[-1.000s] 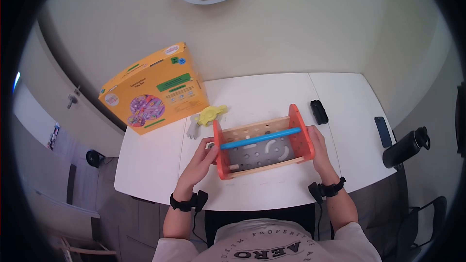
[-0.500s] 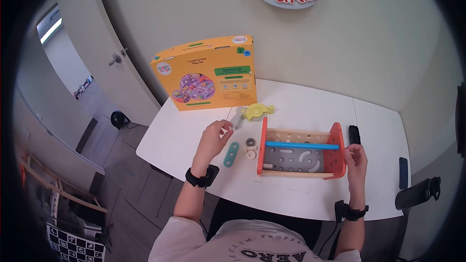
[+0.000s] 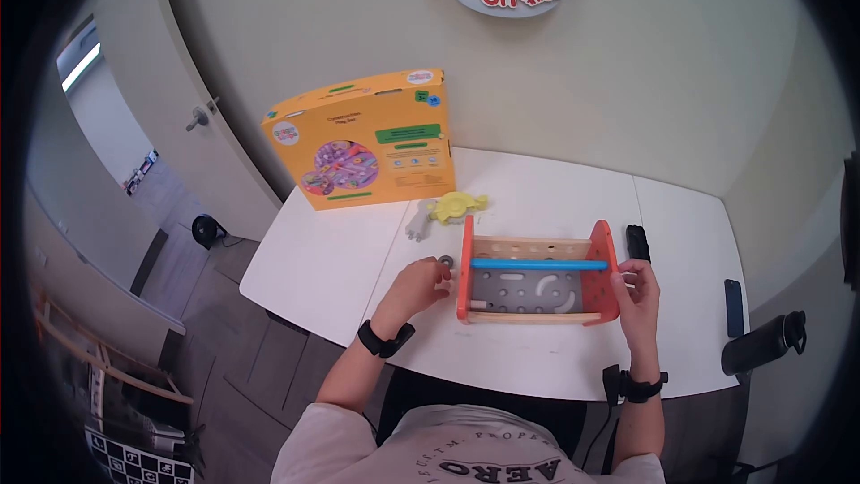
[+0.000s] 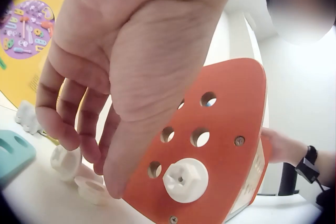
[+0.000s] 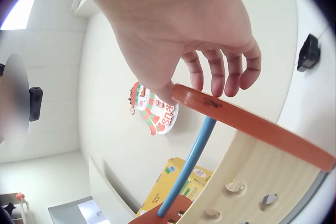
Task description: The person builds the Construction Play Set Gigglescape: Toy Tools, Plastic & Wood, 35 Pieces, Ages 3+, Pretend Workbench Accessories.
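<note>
A toy toolbox with red end panels [image 3: 466,273], a blue handle bar [image 3: 537,264] and wooden sides stands on the white table. My left hand [image 3: 417,291] hangs beside its left panel, fingers loosely bent downward. Close by its fingertips are a cream bolt [image 4: 65,161] and a cream nut [image 4: 93,190]; a grey ring [image 3: 445,262] lies just beyond. A white hex-headed bolt [image 4: 185,179] sits in a hole of the panel. My right hand [image 3: 638,291] is at the right panel, its thumb at the panel's edge and its fingers loosely curled beside it.
A teal strip with holes [image 4: 16,153] lies left of the left hand. Behind are a grey toy piece [image 3: 418,222], a yellow toy piece [image 3: 459,207] and a yellow box [image 3: 367,143]. A black case [image 3: 637,243], phone [image 3: 734,307] and bottle [image 3: 761,345] are at the right.
The left hand leaves the toolbox's panel, swings out toward the grey piece, then comes back right over the small pieces. The right hand stays by the right panel, its fingers looser. The head view turns.
</note>
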### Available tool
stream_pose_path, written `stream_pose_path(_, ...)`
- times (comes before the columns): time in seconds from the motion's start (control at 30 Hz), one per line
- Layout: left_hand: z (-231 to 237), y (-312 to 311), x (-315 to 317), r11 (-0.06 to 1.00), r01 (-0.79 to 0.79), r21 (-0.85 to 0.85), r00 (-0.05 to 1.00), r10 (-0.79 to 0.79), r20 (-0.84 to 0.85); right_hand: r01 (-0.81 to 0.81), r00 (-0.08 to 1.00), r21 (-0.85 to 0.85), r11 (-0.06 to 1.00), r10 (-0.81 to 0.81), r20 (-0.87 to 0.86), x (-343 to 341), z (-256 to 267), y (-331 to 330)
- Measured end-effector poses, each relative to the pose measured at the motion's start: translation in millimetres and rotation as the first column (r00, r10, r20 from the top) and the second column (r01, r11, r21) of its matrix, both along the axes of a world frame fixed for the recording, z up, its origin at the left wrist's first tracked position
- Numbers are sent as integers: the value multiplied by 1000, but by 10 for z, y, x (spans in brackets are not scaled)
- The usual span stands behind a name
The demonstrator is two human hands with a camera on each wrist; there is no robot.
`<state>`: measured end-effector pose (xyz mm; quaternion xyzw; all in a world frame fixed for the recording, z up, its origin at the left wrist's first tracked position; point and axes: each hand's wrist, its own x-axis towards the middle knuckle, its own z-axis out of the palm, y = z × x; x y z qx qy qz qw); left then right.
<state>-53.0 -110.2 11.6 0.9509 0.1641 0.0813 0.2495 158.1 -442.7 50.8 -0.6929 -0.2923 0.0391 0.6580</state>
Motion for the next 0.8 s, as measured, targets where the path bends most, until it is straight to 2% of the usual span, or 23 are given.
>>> stream_pose_path(0.23, -115, -56, 44, 995, -37, 92, 995, 45, -91, -10, 1000, -12, 1000, 10, -8, -4, -2, 10)
stream_pose_path(0.33, -233, 7, 34, 996, -11, 86, 1000, 10, 14, -16, 1000, -11, 1000, 16, -19, -6, 6, 16)
stream_pose_path(0.43, -222, -8, 64, 995, -50, 88, 998, 54, -45, -14, 1000, -14, 1000, 14, -19, -8, -5, 15)
stream_pose_path(0.53, -157, 2, 63, 998, -42, 56, 998, 44, -34, -11, 1000, -12, 1000, 11, -14, -11, -10, 13)
stream_pose_path(0.63, 71, 32, -17, 999, -13, 46, 996, 9, 87, 4, 1000, -13, 1000, -3, 6, -19, 17, 16)
stream_pose_path(0.73, 508, -99, -104, 996, -78, -40, 967, 86, 240, 62, 995, -14, 998, -60, 80, -17, 42, -2)
stream_pose_path(0.8, 770, -216, -176, 994, -11, -110, 940, 48, 339, 106, 982, 9, 994, -106, 159, -1, 37, -19)
